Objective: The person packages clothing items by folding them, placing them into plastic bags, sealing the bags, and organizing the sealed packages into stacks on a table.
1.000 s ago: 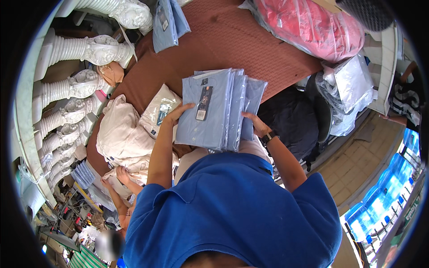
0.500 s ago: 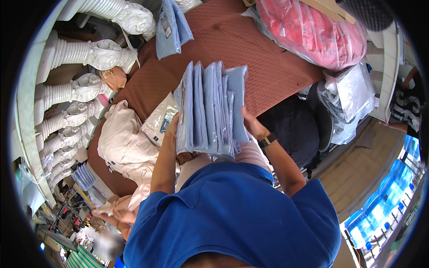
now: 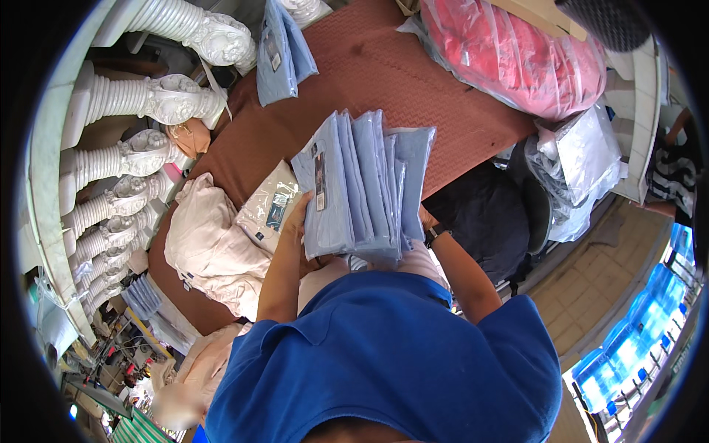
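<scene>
Room: a crowded space, with a row of white carved balusters (image 3: 173, 97) running down our left and tiled floor (image 3: 583, 288) showing on our right.
Surface: a brown quilted cover (image 3: 362, 70) spreads in front of us, its texture plain beyond our hands.
Our left hand: the left hand (image 3: 297, 214) grips the left edge of the blue packets (image 3: 362, 188), thumb on the near face, the other fingers mostly hidden.
Our right hand: the right hand (image 3: 427, 220), a dark watch (image 3: 437, 233) at its wrist, closes on the right side of the same packets, partly hidden behind them.
Blue packets: held between both hands in front of our body, folded garments in clear plastic, tilted and fanned, with a dark tag on the leftmost.
Beside the left hand: a cream packet (image 3: 266, 207) in clear plastic, next to a loose heap of cream cloth (image 3: 210, 229).
Beyond the right hand: a black padded thing (image 3: 480, 214), then clear plastic wrapping (image 3: 583, 170).
Far edges: more blue packs (image 3: 282, 59) lie by the balusters at upper left; a red bundle (image 3: 509, 55) in plastic lies at upper right.
Room for moving: brown cover shows between our packets, those packs and the red bundle; on our lower left, another person (image 3: 214, 362) is close by.
</scene>
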A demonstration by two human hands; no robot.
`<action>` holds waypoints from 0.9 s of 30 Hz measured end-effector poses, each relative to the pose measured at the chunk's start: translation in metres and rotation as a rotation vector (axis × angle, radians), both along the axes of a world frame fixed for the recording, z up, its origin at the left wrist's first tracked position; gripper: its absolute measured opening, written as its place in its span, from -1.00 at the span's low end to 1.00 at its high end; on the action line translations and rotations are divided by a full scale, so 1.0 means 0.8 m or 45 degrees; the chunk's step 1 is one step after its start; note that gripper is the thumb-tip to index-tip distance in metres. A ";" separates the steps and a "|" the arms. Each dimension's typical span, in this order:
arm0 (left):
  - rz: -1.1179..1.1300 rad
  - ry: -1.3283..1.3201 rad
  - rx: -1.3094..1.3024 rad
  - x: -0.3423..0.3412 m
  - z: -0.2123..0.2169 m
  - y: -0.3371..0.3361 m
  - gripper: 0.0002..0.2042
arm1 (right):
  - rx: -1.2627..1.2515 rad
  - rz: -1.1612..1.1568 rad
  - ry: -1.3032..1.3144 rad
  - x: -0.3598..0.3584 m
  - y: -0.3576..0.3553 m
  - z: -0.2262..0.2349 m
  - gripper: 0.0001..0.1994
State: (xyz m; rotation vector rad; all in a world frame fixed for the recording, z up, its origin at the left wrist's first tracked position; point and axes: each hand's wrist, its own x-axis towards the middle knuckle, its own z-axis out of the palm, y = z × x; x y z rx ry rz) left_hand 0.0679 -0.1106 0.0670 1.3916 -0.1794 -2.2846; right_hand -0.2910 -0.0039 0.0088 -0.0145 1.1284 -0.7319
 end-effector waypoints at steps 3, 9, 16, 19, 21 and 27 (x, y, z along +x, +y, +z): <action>0.040 0.068 0.016 0.003 -0.001 0.001 -0.37 | 0.024 -0.001 0.035 -0.003 -0.029 -0.029 -0.46; 0.054 0.019 -0.027 -0.001 -0.004 -0.010 -0.35 | 0.069 0.009 0.149 -0.008 -0.079 -0.064 -0.48; -0.176 -0.394 -0.188 -0.041 0.064 -0.054 -0.20 | 0.127 0.058 0.723 -0.146 -0.076 -0.071 -0.51; -0.153 -0.434 -0.192 -0.038 0.071 -0.060 -0.17 | -0.206 0.054 1.421 -0.135 -0.098 0.030 -0.60; -0.127 -0.419 -0.196 -0.039 0.072 -0.069 -0.19 | -0.686 0.174 1.837 -0.095 -0.115 0.129 -0.50; -0.048 -0.352 -0.200 -0.041 0.057 -0.085 -0.29 | -0.387 0.542 0.877 0.002 -0.165 0.164 0.04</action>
